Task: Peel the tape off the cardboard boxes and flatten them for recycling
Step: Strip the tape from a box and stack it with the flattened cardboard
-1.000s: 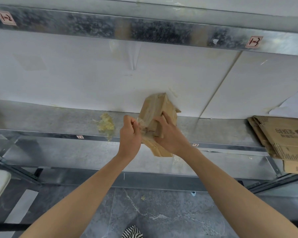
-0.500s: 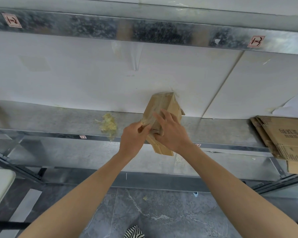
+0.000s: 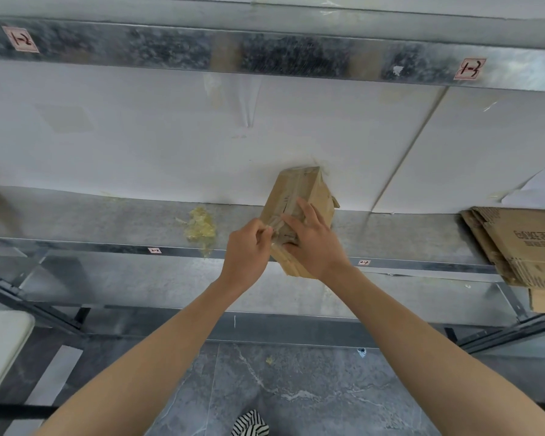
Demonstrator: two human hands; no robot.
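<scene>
Tan cardboard box (image 3: 309,190), tilted; wrinkled clear tape (image 3: 276,222).

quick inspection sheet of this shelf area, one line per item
surface: metal shelf, grey
job's things: small box tilted, held over the shelf edge, tape on it; flattened boxes stacked at right
clutter: yellowish wad on the shelf
hands: left hand pinches the tape; right hand grips the small box
cables: nothing seen
surroundings: white back panel, grey floor
</scene>
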